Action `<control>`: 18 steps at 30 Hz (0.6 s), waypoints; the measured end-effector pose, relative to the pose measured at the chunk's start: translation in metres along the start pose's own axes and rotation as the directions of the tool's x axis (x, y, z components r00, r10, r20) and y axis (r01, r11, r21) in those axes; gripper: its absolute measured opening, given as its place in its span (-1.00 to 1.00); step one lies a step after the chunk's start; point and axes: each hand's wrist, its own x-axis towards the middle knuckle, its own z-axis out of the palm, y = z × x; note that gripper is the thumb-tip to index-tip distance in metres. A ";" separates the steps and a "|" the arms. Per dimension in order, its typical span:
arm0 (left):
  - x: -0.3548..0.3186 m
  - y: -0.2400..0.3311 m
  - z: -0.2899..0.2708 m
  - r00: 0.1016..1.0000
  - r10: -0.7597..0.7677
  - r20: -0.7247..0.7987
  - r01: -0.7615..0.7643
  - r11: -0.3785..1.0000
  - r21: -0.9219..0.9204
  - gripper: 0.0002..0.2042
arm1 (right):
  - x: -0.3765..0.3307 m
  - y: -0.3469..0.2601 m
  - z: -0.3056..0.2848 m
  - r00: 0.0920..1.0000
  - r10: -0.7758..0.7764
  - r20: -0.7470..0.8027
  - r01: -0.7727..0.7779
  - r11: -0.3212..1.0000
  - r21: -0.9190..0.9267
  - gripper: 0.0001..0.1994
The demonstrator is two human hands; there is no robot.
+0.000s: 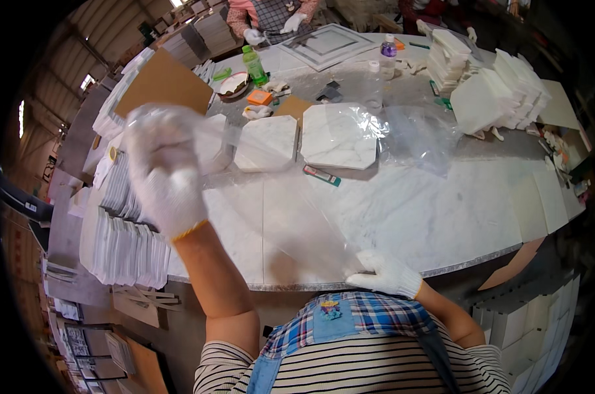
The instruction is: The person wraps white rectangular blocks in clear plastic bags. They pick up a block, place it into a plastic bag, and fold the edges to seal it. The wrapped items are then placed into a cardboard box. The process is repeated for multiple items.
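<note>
My left hand [166, 167], in a white knit glove, is raised over the left part of the table and closed on a clear plastic bag or film [304, 217]. The plastic stretches down and across to my right hand [386, 272], also gloved, which pinches its other end by the table's near edge. Whether it is a bag or a single sheet I cannot tell. Beyond the plastic lie white marble tiles with cut corners, one in the middle [340, 138] and one left of it [266, 144]. A third is partly hidden behind my left hand.
Stacks of thin white tiles [130, 249] stand at the left edge; more white stacks [501, 95] stand far right. Crumpled clear plastic [419, 134] lies right of the tiles. A green box cutter [321, 175], a green bottle [254, 65] and an orange box [259, 97] are about. Two people work across the table.
</note>
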 end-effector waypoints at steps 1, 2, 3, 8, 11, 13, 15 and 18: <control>0.003 -0.016 -0.003 0.999 -0.027 0.025 0.025 0.996 0.086 -0.86 | -0.008 -0.001 0.000 0.997 0.063 0.052 -0.067 0.995 0.075 -0.70; -0.003 -0.039 0.006 0.996 -0.041 -0.082 0.054 0.986 0.161 -0.91 | -0.016 -0.002 -0.001 0.995 0.072 0.073 -0.082 0.986 0.142 -0.71; -0.009 -0.063 0.017 0.981 -0.051 -0.187 0.094 0.969 0.228 -0.93 | -0.027 0.001 0.000 0.989 0.130 0.063 -0.140 0.973 0.183 -0.72; -0.033 -0.165 -0.029 0.879 -0.327 -0.347 0.398 0.904 0.155 -0.90 | -0.082 0.015 0.006 0.960 0.276 0.053 -0.281 0.930 0.237 -0.74; -0.067 -0.226 -0.045 0.804 -0.487 -0.342 0.542 0.836 0.086 -0.92 | -0.121 0.024 0.007 0.950 0.309 -0.054 -0.292 0.934 0.205 -0.76; -0.095 -0.262 -0.062 0.770 -0.572 -0.283 0.612 0.788 0.072 -0.93 | -0.145 0.030 0.010 0.978 0.132 -0.163 -0.135 0.991 -0.005 -0.82; -0.123 -0.292 -0.071 0.738 -0.644 -0.203 0.653 0.757 -0.031 -0.92 | -0.167 0.054 0.016 0.981 0.057 -0.186 -0.090 0.981 -0.174 -0.82; -0.150 -0.316 -0.061 0.655 -0.738 -0.163 0.733 0.673 -0.100 -0.89 | -0.193 0.077 0.035 0.913 0.289 -0.289 -0.325 0.942 -0.085 -0.82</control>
